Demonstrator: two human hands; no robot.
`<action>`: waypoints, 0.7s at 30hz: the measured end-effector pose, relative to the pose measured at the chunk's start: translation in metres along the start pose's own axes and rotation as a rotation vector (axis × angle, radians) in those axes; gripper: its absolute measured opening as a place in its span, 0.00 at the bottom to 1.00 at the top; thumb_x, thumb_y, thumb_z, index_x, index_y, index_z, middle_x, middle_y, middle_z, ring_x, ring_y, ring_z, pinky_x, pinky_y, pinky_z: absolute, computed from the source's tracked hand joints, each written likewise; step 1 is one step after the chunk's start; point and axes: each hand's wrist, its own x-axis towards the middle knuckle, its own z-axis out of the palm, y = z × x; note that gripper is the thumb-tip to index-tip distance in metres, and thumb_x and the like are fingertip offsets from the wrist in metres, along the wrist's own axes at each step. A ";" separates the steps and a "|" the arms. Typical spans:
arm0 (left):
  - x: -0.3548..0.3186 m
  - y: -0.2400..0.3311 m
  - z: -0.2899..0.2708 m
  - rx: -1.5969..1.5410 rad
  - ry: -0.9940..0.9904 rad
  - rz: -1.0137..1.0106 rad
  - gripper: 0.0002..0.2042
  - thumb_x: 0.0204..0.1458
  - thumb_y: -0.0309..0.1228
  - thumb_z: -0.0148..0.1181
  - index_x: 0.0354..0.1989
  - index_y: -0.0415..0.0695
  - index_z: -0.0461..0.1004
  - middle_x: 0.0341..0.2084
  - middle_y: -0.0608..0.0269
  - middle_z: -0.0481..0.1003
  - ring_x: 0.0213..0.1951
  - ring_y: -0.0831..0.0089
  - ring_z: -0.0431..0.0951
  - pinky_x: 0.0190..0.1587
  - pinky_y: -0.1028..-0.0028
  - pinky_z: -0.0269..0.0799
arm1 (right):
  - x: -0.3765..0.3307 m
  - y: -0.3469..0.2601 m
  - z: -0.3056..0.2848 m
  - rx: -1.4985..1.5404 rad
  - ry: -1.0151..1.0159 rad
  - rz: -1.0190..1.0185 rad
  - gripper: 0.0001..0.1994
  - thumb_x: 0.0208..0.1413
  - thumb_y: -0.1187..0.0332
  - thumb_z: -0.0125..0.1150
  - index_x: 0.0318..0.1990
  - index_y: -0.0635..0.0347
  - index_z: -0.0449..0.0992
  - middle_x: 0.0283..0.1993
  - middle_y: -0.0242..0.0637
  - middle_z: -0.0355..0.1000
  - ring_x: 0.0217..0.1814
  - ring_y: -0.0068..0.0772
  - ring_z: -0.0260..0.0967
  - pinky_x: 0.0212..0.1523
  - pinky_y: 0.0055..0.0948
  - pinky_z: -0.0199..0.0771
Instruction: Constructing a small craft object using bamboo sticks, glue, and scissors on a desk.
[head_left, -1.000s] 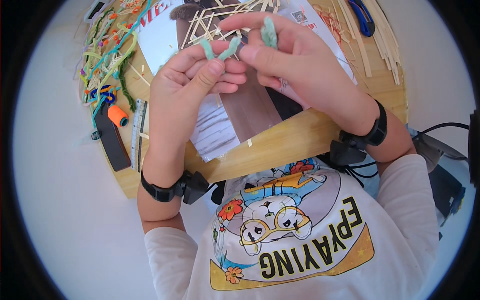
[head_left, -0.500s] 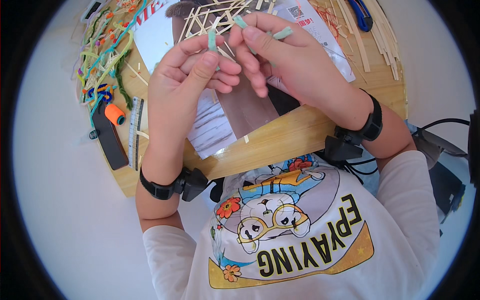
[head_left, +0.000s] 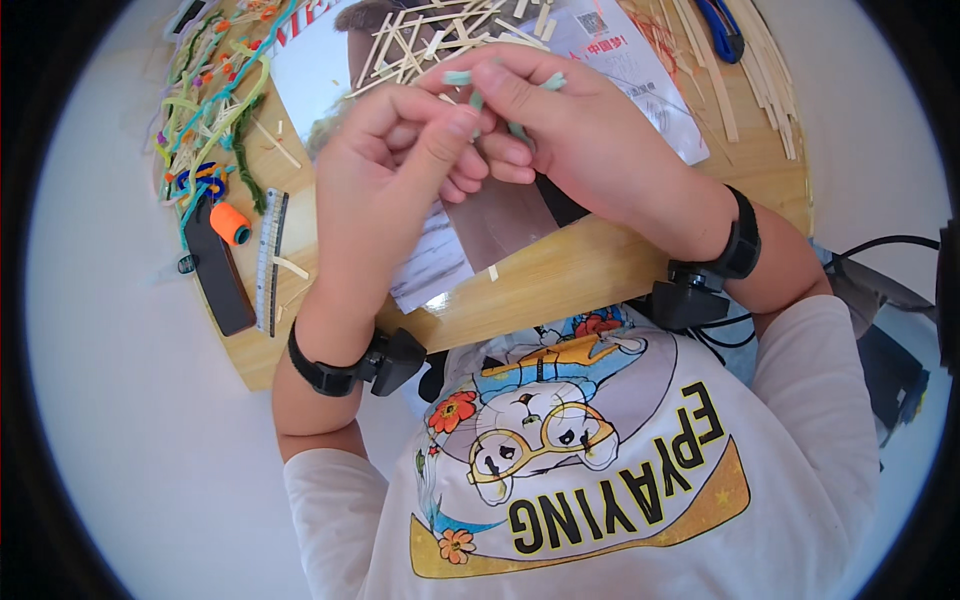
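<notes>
Close together above the magazine sheet [head_left: 300, 82], both hands work on a short piece of mint-green fuzzy yarn [head_left: 457, 77]. My left hand [head_left: 385, 175] pinches one part between thumb and forefinger, its other fingers curled. My right hand [head_left: 580, 135] grips the yarn near its thumb, and a pale end pokes out beyond the knuckles. The fingertips of the two hands nearly touch, hiding how the yarn is bent or joined. Behind them on the sheet lies a loose lattice of thin wooden sticks [head_left: 415, 45].
At left are a tangle of coloured yarn [head_left: 205, 100] with beads, an orange thread spool [head_left: 230, 225], a clear ruler [head_left: 268, 265] and a dark oblong case [head_left: 220, 275]. A blue utility knife [head_left: 722, 30] and long wooden strips [head_left: 770, 85] lie far right.
My left hand has moved right and slightly down, closing the gap to my right hand. The green yarn in the two hands has come together.
</notes>
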 end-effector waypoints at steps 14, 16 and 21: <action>-0.009 0.049 -0.101 0.755 0.511 -0.092 0.12 0.52 0.29 0.58 0.44 0.39 0.76 0.32 0.63 0.77 0.35 0.78 0.75 0.38 0.77 0.70 | -0.006 -0.023 -0.015 0.095 0.112 0.026 0.09 0.64 0.66 0.45 0.40 0.62 0.68 0.22 0.26 0.58 0.24 0.20 0.60 0.32 0.23 0.66; -0.010 0.050 -0.138 0.918 0.580 -0.136 0.14 0.52 0.31 0.59 0.45 0.40 0.75 0.34 0.61 0.77 0.36 0.76 0.75 0.38 0.76 0.70 | -0.005 -0.026 -0.011 0.098 0.140 0.049 0.09 0.64 0.65 0.46 0.40 0.61 0.69 0.21 0.24 0.55 0.22 0.18 0.54 0.29 0.21 0.62; -0.006 0.017 -0.174 1.223 0.633 -0.060 0.15 0.51 0.34 0.59 0.46 0.41 0.76 0.36 0.58 0.79 0.36 0.71 0.77 0.38 0.72 0.70 | -0.003 -0.029 -0.007 0.055 0.168 0.103 0.09 0.63 0.62 0.49 0.36 0.57 0.68 0.20 0.20 0.49 0.20 0.13 0.44 0.22 0.17 0.51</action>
